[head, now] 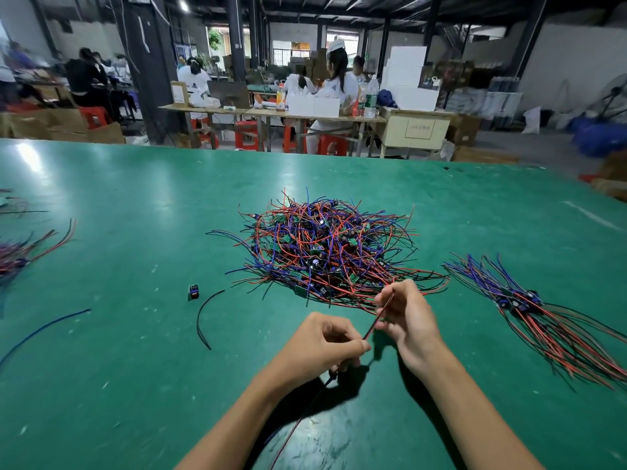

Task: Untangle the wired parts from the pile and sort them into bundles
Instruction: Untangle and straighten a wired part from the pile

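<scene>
A tangled pile (pixel 325 245) of red, blue and black wires with small green boards lies in the middle of the green table (pixel 135 198). Just in front of it, my left hand (pixel 325 347) and my right hand (pixel 407 317) both pinch one red-and-black wire pair (pixel 371 329) stretched between them. Its tail runs down past my left wrist toward me. A sorted bundle (pixel 529 307) of wired parts lies fanned out at the right. Another bundle (pixel 20 252) sits at the left edge, partly cut off.
A small loose component (pixel 193 292), a curved black wire (pixel 203 317) and a blue wire (pixel 44 330) lie on the table to the left of my hands. Beyond the far edge, people sit at other workbenches with boxes and red stools.
</scene>
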A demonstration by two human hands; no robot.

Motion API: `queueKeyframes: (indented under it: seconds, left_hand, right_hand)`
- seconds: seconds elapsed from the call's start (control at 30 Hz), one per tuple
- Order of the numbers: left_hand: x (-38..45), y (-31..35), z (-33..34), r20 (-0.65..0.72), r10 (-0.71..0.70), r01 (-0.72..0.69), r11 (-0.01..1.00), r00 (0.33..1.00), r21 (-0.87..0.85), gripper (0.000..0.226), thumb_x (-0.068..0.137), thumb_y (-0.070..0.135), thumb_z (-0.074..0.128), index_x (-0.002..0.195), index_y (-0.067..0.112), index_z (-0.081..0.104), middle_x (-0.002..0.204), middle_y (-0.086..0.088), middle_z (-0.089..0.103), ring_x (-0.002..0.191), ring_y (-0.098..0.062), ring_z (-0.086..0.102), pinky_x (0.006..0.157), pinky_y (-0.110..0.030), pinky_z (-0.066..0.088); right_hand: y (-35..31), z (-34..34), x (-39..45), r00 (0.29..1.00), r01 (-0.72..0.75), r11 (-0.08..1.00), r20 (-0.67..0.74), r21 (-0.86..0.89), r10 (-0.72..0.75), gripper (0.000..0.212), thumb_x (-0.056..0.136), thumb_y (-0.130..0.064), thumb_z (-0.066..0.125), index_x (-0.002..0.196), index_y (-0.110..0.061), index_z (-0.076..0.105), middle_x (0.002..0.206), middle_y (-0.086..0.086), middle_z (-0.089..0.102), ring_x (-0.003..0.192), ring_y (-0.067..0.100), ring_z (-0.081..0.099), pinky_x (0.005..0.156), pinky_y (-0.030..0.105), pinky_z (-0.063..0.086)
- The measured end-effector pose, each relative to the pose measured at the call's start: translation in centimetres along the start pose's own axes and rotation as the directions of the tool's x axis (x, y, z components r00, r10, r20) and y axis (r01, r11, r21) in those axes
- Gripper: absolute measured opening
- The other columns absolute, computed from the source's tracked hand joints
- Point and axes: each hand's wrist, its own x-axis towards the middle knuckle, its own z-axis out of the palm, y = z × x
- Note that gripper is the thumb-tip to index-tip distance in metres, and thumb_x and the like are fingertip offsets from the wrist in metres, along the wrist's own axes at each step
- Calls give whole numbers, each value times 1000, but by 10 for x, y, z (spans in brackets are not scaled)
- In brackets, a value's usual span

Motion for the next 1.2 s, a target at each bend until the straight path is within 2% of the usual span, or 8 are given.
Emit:
queueKeyframes:
  seconds: [0.2,0.3,0.37,0.63,0.9,1.03,1.1,1.2]
  left_hand:
    - [5,8,-5,-122,-136,77,913,983,-401,19,86,20,71,99,7,78,73,3,62,61,-6,53,59,-15,41]
    - [8,7,-15,-184,-212,33,735,960,-677,26,80,32,70,100,17,78,75,8,64,66,-5,59,67,-20,48]
    - [9,4,-20,-229,-242,-5,676,943,-737,27,75,35,75,96,19,78,76,6,61,67,-7,56,67,-26,44]
    - [11,3,-14,-300,-201,-30,785,932,-619,42,63,41,79,97,16,76,76,7,65,68,-7,49,70,-29,35]
    - [7,6,-10,-430,-116,-99,889,895,-446,32,72,37,79,98,19,82,82,0,74,67,-11,55,67,-23,44]
    - [8,0,-20,-418,269,-277,960,868,42,37,77,17,84,113,22,77,102,7,77,89,-4,68,77,-15,48]
    - [7,-7,-24,-318,489,-298,817,812,494,45,82,15,82,124,23,70,108,10,72,97,-3,63,84,-14,44]
    - [6,-6,-18,-348,387,-226,878,854,421,23,96,27,66,117,21,73,95,8,75,80,-5,66,78,-22,51]
  right_hand:
    - [8,-2,0,965,248,921,158,-302,-208,33,102,-43,51,98,-19,74,83,8,75,50,11,59,44,23,45]
    - [25,1,-7,787,615,495,437,-614,-436,22,85,-41,75,100,-31,62,81,-8,72,59,11,63,58,27,51]
    - [32,7,-15,711,703,399,571,-589,-411,31,81,-48,78,101,-35,59,82,-13,71,62,13,63,63,28,52]
    - [26,23,-25,806,579,752,356,-315,-472,24,91,-44,72,88,-20,74,77,1,73,58,8,60,55,22,49]
    - [18,25,-22,903,419,886,197,-199,-383,14,94,-22,70,86,-11,74,76,8,75,55,8,61,46,15,43]
    - [8,22,-21,966,174,981,206,-84,-154,24,82,-40,74,74,-17,71,74,4,74,53,10,58,46,18,42]
    - [-1,15,-17,953,70,995,300,-66,-47,26,72,-47,74,65,-22,71,68,1,67,55,8,56,49,18,41]
    - [-8,6,-14,892,40,992,451,-122,20,23,75,-38,82,64,-25,68,67,-1,58,57,8,51,49,18,37]
